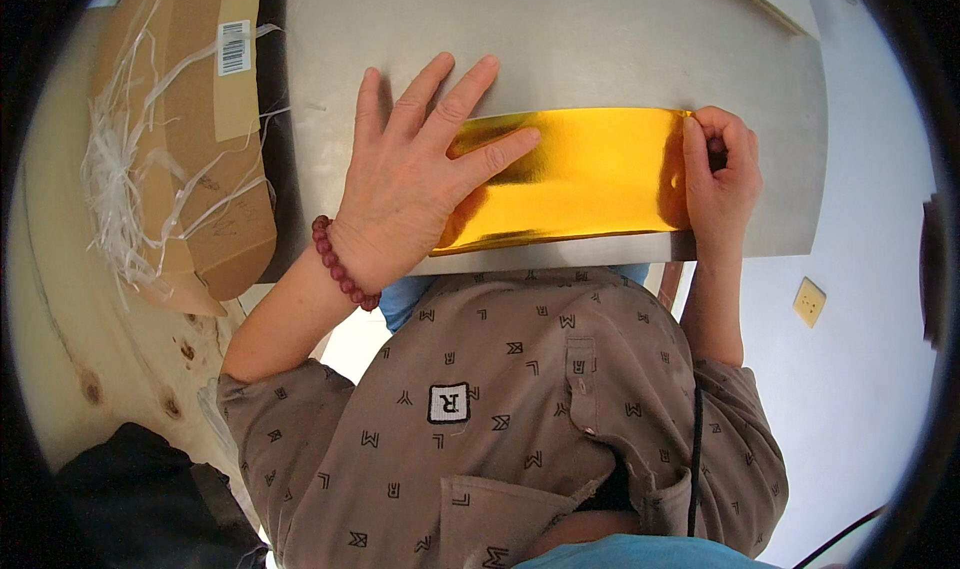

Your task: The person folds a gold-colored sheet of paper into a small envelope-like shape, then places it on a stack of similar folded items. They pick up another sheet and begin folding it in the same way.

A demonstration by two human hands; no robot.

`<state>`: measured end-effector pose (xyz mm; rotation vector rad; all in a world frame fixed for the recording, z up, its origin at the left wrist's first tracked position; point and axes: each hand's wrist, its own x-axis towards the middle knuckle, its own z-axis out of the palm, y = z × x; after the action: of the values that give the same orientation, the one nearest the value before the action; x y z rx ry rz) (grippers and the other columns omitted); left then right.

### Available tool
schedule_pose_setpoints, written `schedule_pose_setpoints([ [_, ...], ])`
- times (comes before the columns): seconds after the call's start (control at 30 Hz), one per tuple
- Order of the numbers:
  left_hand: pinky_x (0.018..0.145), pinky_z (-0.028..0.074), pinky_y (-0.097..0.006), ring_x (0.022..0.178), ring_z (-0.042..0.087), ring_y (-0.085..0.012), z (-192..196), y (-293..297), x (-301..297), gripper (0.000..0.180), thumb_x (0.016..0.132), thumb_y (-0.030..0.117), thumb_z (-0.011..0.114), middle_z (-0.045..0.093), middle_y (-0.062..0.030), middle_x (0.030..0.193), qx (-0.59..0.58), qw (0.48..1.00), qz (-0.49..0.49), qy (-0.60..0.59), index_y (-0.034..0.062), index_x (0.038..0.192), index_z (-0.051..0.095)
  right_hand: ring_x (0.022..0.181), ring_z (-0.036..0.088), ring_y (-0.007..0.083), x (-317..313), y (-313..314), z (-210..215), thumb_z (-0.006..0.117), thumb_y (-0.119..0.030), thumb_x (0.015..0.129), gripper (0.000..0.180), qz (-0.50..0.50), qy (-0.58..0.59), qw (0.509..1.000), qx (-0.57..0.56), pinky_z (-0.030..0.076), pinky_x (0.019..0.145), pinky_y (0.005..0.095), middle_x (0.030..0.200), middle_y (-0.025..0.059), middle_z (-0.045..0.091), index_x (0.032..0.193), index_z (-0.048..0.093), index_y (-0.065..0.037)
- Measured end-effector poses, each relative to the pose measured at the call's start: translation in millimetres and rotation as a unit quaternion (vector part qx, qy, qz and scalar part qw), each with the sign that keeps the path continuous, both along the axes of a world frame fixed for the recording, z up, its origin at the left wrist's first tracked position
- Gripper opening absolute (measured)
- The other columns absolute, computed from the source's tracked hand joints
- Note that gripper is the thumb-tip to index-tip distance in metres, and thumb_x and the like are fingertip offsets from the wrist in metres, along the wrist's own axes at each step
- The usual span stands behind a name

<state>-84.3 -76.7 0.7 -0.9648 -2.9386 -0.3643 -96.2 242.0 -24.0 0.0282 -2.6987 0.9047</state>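
Note:
A shiny gold sheet [590,174], rectangular and mirror-like, lies along the near edge of a grey metal tabletop [600,39]. My left hand [425,154] rests with fingers spread; its thumb lies on the sheet's left part, while the other fingers reach past its upper left edge onto the metal. At the sheet's upper right corner, my right hand [725,164] is closed, pinching the edge between thumb and curled fingers. The sheet's left end is partly hidden under my left hand. A dark red bead bracelet [340,264] circles my left wrist.
To the left stands a brown cardboard box [215,159] with a barcode label, and a tangle of white plastic strips [125,179] hangs over it. Dark cloth [150,499] lies at the lower left. A wall socket [809,302] is on the right.

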Motion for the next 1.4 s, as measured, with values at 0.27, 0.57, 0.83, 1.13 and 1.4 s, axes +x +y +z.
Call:
schedule_pose_setpoints([
  [0.27, 0.113, 0.027, -0.068, 0.144, 0.042, -0.0349, -1, -1, 2, 0.064, 0.087, 0.014, 0.073, 0.043, -0.0097, 0.159, -0.023, 1.000, 0.018, -0.008, 0.0361, 0.145, 0.059, 0.080, 0.060, 0.0158, 0, -1, 2, 0.073, -0.006, 0.093, 0.007, 0.000, -0.004, 1.000, -0.006, 0.052, 0.072, 0.0294, 0.090, 0.0018, 0.069, 0.098, 0.069, -0.009],
  [0.57, 0.116, 0.028, -0.063, 0.140, 0.044, -0.0321, -1, -5, -4, 0.048, 0.088, 0.018, 0.076, 0.053, -0.0090, 0.149, 0.048, 0.999, 0.021, -0.010, 0.0266, 0.135, 0.068, 0.080, 0.060, 0.0162, 0, 0, 2, 0.073, -0.007, 0.094, 0.007, 0.005, 0.004, 1.000, 0.004, 0.052, 0.072, 0.0297, 0.091, 0.0019, 0.070, 0.098, 0.069, -0.009],
  [0.83, 0.121, 0.028, -0.059, 0.144, 0.044, -0.0305, 33, 10, 3, 0.058, 0.086, 0.028, 0.076, 0.051, -0.0080, 0.153, -0.052, 0.996, 0.015, -0.064, 0.0168, 0.141, 0.062, 0.081, 0.060, 0.0166, 0, 1, 2, 0.073, -0.006, 0.093, 0.007, 0.001, -0.004, 1.000, 0.000, 0.052, 0.073, 0.0297, 0.091, 0.0023, 0.069, 0.099, 0.069, -0.009],
  [1.13, 0.124, 0.029, -0.053, 0.149, 0.043, -0.0302, 28, 38, 27, 0.052, 0.093, 0.007, 0.057, 0.052, -0.0125, 0.154, 0.134, 0.979, -0.068, -0.138, 0.0034, 0.144, 0.056, 0.080, 0.060, 0.0164, -1, 0, 1, 0.074, -0.006, 0.092, 0.008, -0.003, 0.000, 1.000, 0.001, 0.052, 0.073, 0.0304, 0.091, 0.0017, 0.070, 0.098, 0.069, -0.010],
  [1.4, 0.128, 0.018, -0.054, 0.157, 0.028, -0.0291, 5, 42, 29, 0.089, 0.080, 0.043, 0.078, 0.039, -0.0072, 0.165, 0.102, 0.978, -0.078, -0.165, 0.0104, 0.155, 0.046, 0.079, 0.060, 0.0160, 0, 1, 1, 0.074, -0.006, 0.092, 0.008, -0.002, -0.003, 1.000, 0.006, 0.052, 0.073, 0.0298, 0.090, 0.0008, 0.070, 0.097, 0.070, -0.010],
])
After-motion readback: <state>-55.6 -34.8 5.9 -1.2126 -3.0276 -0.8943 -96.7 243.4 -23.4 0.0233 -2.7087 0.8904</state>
